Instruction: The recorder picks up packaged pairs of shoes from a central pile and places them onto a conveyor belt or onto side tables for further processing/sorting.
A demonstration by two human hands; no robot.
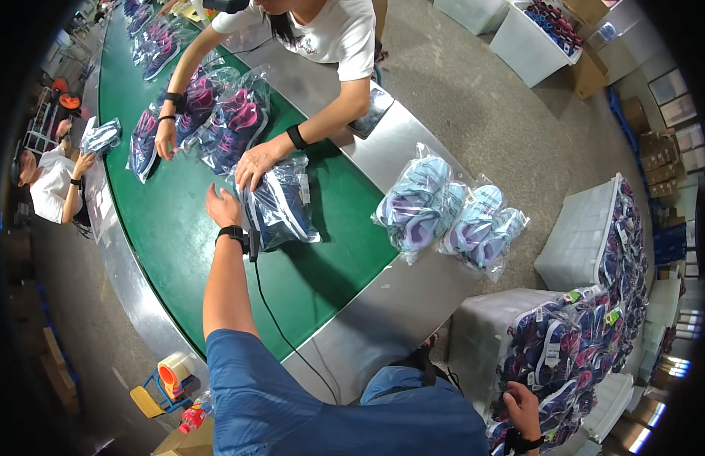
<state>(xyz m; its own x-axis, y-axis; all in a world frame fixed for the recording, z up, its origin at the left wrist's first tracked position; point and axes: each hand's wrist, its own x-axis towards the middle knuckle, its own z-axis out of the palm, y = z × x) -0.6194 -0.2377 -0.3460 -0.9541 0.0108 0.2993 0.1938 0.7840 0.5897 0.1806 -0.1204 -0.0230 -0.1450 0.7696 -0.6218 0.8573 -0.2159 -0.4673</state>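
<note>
**On the green belt: one hand at a bagged pair, the other down in the bin**

On the green conveyor belt (177, 235), the person's left hand (222, 205) lay open, fingers spread, touching the near edge of a clear bag of dark blue shoes (280, 205). A co-worker's hand (255, 163) pressed the same bag from the far side. The right hand (523, 410) reached down into a white bin (482, 334) heaped with bagged navy-and-pink shoes (558, 349), fingers curled on them; whether it gripped one I cannot tell. Two bags of light blue shoes (451, 213) rested on the steel ledge (398, 304) beside the belt.
</note>
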